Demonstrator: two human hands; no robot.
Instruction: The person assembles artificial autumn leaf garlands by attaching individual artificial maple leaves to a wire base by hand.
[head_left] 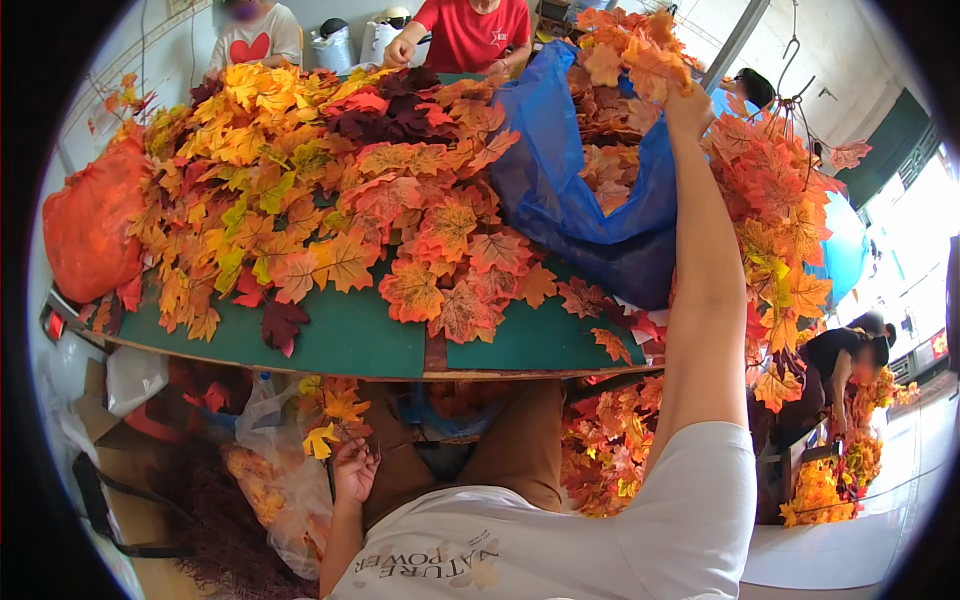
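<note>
Before you spreads a broad heap of maple-shaped leaves (250,190), thin and fabric-like, lobed and pointed, with dark veins, in yellow, orange, red and deep burgundy. To the right hangs a long garland (785,220) of similar leaves, coral at the top and more golden lower down. Between them gapes a blue bag (545,160) of glossy, crinkled plastic, with orange leaves inside. At the far left bulges a rounded red bag (92,235).

Your right hand (688,110), raised beside the blue bag's far rim, grasps a ruffled orange leaf cluster (652,66). Your left hand (355,470) is low by your lap, fingers curled, just beside a smaller yellow-and-orange spray (340,403); whether it grips a stem, I cannot tell.

The tabletop (345,335) is smooth and green, with a brown seam near the middle. Daylight floods the pale room from the right. Across the table are a person in a red shirt (475,35) and another in a white shirt (265,38) with a red heart; a third person (835,360) bends over leaves at lower right.
</note>
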